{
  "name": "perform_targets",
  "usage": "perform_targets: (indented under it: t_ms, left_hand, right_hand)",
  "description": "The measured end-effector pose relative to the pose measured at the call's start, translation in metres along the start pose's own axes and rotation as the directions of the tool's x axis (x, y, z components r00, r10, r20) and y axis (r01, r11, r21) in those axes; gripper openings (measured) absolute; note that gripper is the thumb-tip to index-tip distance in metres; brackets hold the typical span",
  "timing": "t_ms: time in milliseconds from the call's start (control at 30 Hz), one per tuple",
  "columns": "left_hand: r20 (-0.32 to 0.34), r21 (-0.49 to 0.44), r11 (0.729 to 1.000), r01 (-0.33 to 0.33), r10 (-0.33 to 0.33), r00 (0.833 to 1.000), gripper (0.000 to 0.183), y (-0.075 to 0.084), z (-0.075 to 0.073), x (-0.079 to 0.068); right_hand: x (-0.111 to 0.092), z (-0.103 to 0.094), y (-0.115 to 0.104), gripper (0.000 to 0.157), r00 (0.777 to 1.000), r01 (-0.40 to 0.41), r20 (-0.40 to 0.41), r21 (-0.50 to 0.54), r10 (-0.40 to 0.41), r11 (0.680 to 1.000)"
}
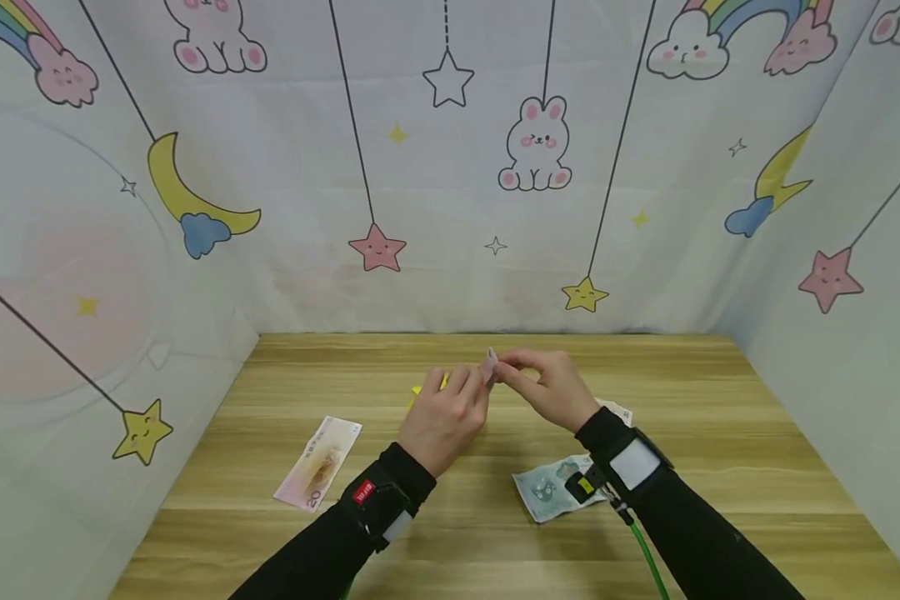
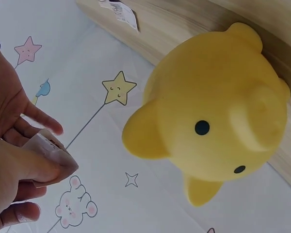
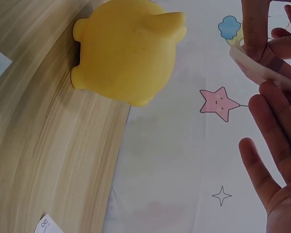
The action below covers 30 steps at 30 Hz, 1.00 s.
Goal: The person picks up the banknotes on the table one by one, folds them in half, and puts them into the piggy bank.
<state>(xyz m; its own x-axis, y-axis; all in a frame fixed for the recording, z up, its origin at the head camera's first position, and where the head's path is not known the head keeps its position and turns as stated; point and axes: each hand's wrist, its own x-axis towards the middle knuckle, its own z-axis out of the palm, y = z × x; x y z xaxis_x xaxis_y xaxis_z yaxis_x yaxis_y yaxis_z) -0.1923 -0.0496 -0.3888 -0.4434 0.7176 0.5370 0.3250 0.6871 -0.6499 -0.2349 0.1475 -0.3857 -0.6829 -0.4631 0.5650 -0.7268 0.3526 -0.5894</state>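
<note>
A small folded banknote (image 1: 489, 367) is held up above the far part of the table between both hands. My left hand (image 1: 446, 421) pinches it, the thumb pressing on its face in the left wrist view. From the other side my right hand (image 1: 551, 387) grips it between thumb and fingertips, with its other fingers stretched out in the right wrist view. A yellow pig-shaped piggy bank (image 2: 218, 92) stands on the table beyond the left hand, which hides most of it in the head view.
A pinkish 20 banknote (image 1: 318, 465) lies flat at left. A greenish banknote (image 1: 551, 490) lies at right, partly under the right wrist's camera and cable. Another banknote (image 1: 617, 411) shows behind the right wrist. Printed cloth walls (image 1: 450, 283) enclose the wooden table (image 1: 435, 550).
</note>
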Motion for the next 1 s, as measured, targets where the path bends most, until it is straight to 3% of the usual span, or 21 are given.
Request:
perform_targets:
  t_ms: [167,433,767,933,1000]
  left_hand:
    - [-0.004,-0.008,1.000,-0.009,0.009,1.000,0.022,0.0003,-0.0018,0.0027]
    - [-0.042,-0.028,1.000,-0.002,0.000,0.999,0.025,0.0002,-0.0007,0.0033]
    - [-0.189,-0.067,0.990,0.121,-0.132,0.973,0.022,-0.0053,0.0037,0.0031]
    - [-0.171,-0.123,0.981,0.150,-0.170,0.970,0.019,-0.0057,0.0045,0.0013]
    - [-0.137,-0.200,0.963,0.180,-0.209,0.968,0.031,-0.0071,0.0050,-0.0009]
  right_hand:
    - [0.0017,0.0000,-0.0035,0.015,1.000,0.026,0.008,-0.018,-0.026,0.999]
    - [0.0020,0.0007,-0.0024,0.015,0.999,0.051,0.004,-0.031,-0.051,0.998]
    - [0.0017,-0.0015,0.0024,0.011,0.997,0.035,-0.064,0.008,-0.035,0.999]
    - [0.0017,-0.0031,0.0035,0.010,0.997,0.029,-0.074,0.018,-0.027,0.999]
    - [0.0014,-0.0045,0.0040,0.011,0.997,0.027,-0.071,0.017,-0.026,1.000]
